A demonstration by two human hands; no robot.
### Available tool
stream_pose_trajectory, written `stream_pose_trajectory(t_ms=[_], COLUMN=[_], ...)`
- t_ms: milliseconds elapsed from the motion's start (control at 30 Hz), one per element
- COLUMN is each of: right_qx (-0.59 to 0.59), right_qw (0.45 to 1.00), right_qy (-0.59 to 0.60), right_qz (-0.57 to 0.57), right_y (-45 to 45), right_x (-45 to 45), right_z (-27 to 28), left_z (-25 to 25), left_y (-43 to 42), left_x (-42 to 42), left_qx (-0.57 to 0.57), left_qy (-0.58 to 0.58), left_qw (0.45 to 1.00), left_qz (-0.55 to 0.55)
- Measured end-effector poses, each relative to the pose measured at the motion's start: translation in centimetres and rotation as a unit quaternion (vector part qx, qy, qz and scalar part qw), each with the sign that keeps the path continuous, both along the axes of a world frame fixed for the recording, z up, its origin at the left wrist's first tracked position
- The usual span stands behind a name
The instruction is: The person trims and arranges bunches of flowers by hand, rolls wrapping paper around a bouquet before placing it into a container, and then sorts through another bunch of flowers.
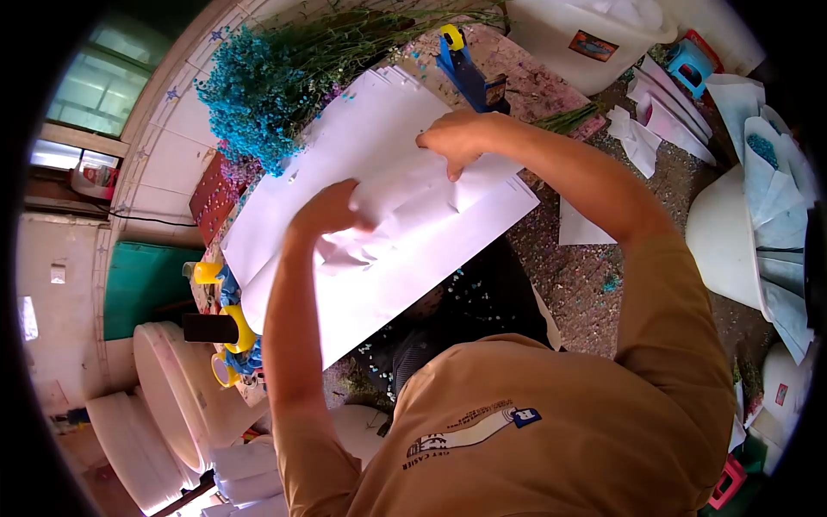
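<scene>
A stack of large white paper sheets point(345, 129) lies slantwise across the table in front of me, its top sheet wrinkled between my hands. My left hand point(332, 208) is over the left part of the paper, thumb and finger apart, the tips slightly blurred. Farther up on the right, my right hand point(457, 142) reaches over the same sheet with its index finger stretched out and thumb spread away. Whether either hand presses on the sheet is hard to see. Beyond the paper lies a bunch of small blue dried flowers point(250, 95) with long green stems.
A blue tape dispenser point(469, 73) stands at the table's far edge. Yellow tape rolls point(241, 327) and a phone point(209, 328) sit at left. White tubs point(551, 43) stand around; one at right point(728, 237) holds paper-wrapped bunches. Paper scraps point(636, 142) litter the floor.
</scene>
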State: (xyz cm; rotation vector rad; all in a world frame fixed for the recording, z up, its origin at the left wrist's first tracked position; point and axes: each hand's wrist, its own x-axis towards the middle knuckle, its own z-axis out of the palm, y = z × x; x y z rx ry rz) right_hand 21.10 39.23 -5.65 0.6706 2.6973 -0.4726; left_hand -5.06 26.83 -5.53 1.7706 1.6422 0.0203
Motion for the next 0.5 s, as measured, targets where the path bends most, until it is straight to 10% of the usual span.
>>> stream_pose_trajectory(t_ms=[300, 500], right_qx=[0.089, 0.310], right_qw=[0.996, 0.914], right_qy=[-0.005, 0.250], right_qz=[-0.031, -0.075], right_y=[-1.4, -8.9], right_x=[6.7, 10.8], right_z=[-3.0, -10.1], left_z=[-2.2, -6.4], left_y=[-3.7, -7.6], left_x=[9.7, 15.4], left_qx=[0.268, 0.441], left_qy=[0.218, 0.274], left_qw=[0.937, 0.855], left_qz=[0.044, -0.018])
